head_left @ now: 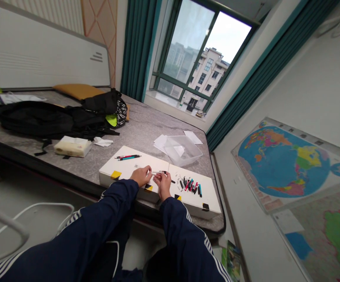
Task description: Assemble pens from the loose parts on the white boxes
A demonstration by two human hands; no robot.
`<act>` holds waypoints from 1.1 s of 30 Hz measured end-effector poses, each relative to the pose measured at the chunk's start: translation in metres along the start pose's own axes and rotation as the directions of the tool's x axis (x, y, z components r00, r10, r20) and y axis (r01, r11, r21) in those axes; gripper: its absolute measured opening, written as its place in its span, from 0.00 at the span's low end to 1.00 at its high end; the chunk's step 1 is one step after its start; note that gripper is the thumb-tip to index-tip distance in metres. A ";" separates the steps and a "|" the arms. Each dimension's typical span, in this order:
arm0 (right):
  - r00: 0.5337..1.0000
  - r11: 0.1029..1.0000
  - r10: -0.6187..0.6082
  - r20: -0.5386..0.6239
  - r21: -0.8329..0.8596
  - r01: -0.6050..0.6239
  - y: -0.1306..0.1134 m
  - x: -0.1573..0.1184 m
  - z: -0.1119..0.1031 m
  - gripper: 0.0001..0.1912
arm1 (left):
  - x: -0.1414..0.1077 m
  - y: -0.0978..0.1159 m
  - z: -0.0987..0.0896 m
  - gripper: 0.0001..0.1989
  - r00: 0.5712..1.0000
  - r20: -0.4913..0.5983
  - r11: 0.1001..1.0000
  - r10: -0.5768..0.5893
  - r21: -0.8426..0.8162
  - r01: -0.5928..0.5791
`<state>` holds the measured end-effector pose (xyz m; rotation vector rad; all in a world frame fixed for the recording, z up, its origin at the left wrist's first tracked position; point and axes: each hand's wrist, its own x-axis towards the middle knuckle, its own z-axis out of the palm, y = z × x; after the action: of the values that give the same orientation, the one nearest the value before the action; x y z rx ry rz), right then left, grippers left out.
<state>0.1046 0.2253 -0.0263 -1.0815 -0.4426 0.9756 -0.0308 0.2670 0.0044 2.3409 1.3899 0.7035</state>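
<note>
A left hand and right hand, fingers curled in, pinch a slim pale pen part above flat white boxes. Black, red and blue plastic pieces lie alongside.

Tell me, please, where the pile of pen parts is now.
In the head view, the pen parts lie on the white box top, just right of the right hand.

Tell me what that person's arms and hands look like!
The left hand and right hand are bare, with no gloves. Long navy-blue sleeves reach the wrists, with white stripes running along their outer sides.
</note>
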 end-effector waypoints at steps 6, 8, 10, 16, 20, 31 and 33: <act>1.000 0.996 0.005 -0.019 0.090 -0.003 -0.004 -0.002 -0.004 0.12 | -0.004 0.008 -0.004 0.21 0.970 0.178 0.975 0.166 0.120 -0.188; 1.000 0.995 0.008 -0.018 0.097 -0.006 -0.006 -0.002 -0.004 0.11 | -0.004 0.008 -0.003 0.23 0.957 0.197 0.961 0.213 0.137 -0.242; 1.000 0.996 0.006 -0.018 0.091 -0.004 -0.007 -0.003 -0.002 0.11 | -0.004 0.007 -0.001 0.23 0.944 0.212 0.947 0.254 0.143 -0.287; 0.999 0.998 -0.039 0.037 -0.046 0.041 -0.024 -0.022 -0.004 0.13 | -0.002 0.000 0.009 0.19 0.944 0.206 0.951 0.258 0.118 -0.286; 0.989 0.965 -0.116 0.091 -0.226 0.134 -0.053 -0.043 -0.050 0.17 | -0.002 -0.002 0.014 0.19 0.959 0.184 0.961 0.214 0.137 -0.240; 0.775 0.529 -0.589 -0.230 -0.834 0.155 -0.135 -0.017 -0.231 0.29 | 0.001 0.001 0.010 0.18 0.987 0.147 0.977 0.064 0.190 -0.091; 0.756 0.469 -0.625 -0.196 -0.868 0.163 -0.138 -0.009 -0.239 0.29 | 0.002 0.001 0.010 0.18 0.989 0.146 0.979 0.041 0.193 -0.069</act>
<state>0.3336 0.0727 -0.0075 -1.9001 -0.7169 -0.0669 -0.0234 0.2679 -0.0026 2.5354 1.3940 0.4205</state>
